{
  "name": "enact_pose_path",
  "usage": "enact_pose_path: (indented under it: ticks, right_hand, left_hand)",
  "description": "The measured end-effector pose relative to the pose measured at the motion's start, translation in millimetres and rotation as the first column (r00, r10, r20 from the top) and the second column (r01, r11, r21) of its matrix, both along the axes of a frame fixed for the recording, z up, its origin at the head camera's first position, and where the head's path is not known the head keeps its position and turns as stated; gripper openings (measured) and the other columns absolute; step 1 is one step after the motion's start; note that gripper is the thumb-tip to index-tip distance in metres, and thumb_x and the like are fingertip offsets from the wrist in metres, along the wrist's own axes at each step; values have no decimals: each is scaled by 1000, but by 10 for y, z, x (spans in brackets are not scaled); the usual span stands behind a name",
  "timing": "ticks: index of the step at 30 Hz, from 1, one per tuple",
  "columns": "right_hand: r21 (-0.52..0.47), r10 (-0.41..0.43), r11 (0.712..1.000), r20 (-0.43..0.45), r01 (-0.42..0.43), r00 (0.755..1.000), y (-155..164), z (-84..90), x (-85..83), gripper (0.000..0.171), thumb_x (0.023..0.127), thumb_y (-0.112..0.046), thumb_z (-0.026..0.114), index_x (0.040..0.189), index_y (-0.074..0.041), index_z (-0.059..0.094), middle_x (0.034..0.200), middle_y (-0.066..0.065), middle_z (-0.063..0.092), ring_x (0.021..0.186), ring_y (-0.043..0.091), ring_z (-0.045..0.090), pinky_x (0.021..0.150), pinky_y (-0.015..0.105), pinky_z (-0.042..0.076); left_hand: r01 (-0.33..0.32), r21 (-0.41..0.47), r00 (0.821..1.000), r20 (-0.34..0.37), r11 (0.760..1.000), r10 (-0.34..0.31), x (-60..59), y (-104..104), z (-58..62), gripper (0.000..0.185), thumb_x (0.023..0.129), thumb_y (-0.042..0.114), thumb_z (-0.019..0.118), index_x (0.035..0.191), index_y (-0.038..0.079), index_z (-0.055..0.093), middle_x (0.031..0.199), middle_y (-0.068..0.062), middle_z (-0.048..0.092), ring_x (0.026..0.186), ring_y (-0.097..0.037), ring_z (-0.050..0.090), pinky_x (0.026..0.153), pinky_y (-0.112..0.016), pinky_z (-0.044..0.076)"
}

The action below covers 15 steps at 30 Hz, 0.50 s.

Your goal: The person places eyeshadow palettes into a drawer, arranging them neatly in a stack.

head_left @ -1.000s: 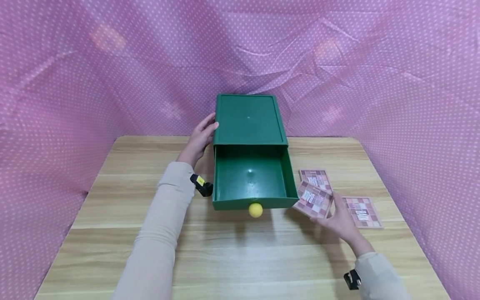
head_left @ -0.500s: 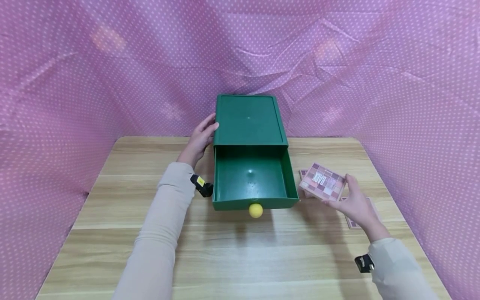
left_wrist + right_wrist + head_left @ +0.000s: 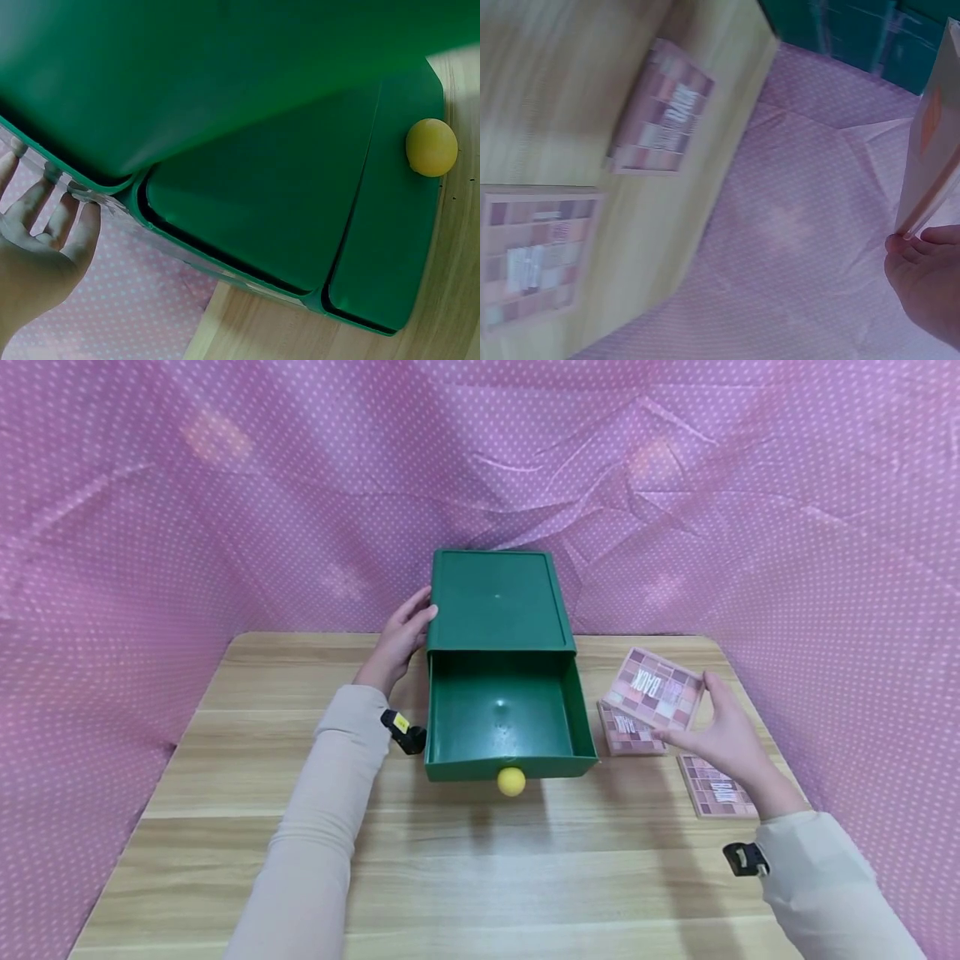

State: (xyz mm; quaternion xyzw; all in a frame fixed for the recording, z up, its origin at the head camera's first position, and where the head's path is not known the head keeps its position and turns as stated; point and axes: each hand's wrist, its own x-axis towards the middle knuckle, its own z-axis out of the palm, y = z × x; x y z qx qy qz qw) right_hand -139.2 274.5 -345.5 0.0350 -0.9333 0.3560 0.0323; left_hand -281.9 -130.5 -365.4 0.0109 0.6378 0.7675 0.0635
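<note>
A palette (image 3: pixel 654 688) has been lifted off the table (image 3: pixel 480 877) by the right hand (image 3: pixel 723 735) and carried up and toward the far edge; a second ago it was held low by the drawer's front right corner, and now it is held in the air, tilted, near the right side of the open drawer (image 3: pixel 504 714). It is pinched by its edge between thumb and fingers, as the right wrist view also shows. Two more palettes are uncovered on the table: one (image 3: pixel 628 731) just beside the drawer's right wall, the other (image 3: pixel 716 789) nearer the right edge.

The left hand (image 3: pixel 397 639) has not moved: its fingers are laid fairly straight against the left side of the green cabinet (image 3: pixel 495 597), which is steadied by it. The drawer remains pulled out, its yellow knob (image 3: pixel 512 780) toward the near edge, and nothing is seen inside it.

From this it is judged that the palette is being brought over the drawer, and has not yet been set in.
</note>
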Motion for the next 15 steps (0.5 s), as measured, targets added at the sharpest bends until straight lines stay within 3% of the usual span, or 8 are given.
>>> enact_pose_path:
  ticks: [9, 15]
  right_hand:
    - [65, 25, 998, -69, -20, 997, -113, 266, -59, 109, 58, -36, 79, 137, -3, 12, 135, 19, 23, 120, 41, 19, 90, 61, 17]
    - [52, 77, 996, -86, -73, 993, -283, 404, -87, 105, 59, -34, 79, 137, -3, 15, 135, 18, 24, 123, 35, 19, 95, 54, 16]
  left_hand:
    - [3, 5, 1000, -19, 1000, -2, 8, -1, -8, 49, 87, 24, 53, 132, 21, 36, 131, 0, 35, 97, -18, 48, 82, -31, 41]
    - [5, 15, 1000, -19, 1000, -5, -2, -1, -21, 49, 87, 24, 53, 133, 20, 36, 131, 0, 35, 96, -18, 48, 83, -32, 41]
